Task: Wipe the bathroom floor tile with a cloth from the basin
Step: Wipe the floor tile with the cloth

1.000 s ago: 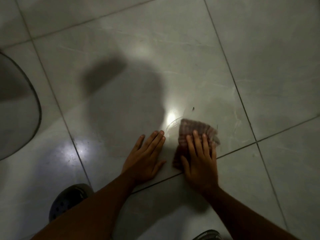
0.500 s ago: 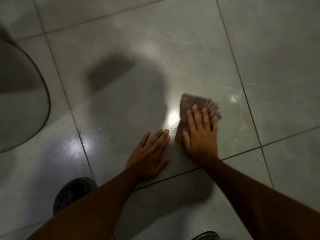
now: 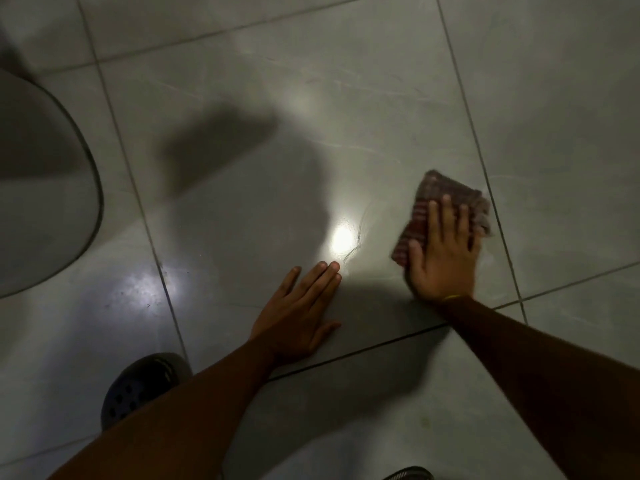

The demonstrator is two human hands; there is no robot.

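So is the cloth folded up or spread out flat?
Folded: the cloth is a compact pad under the flat right hand, barely larger than it.

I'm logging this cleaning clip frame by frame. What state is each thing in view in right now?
Cloth: folded, flat on the tile, pinned under the right palm.
Right hand: spread flat, pressing on the cloth.
Left hand: open, flat on the floor, holding nothing.
Floor tile: glossy, with bright glare spots.
Thin dark strand: lying curled on the tile beside the glare.
Shoe: on the floor, partly behind the left forearm.

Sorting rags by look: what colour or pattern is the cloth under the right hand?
Reddish-brown with fine stripes, seen in the head view: the cloth.
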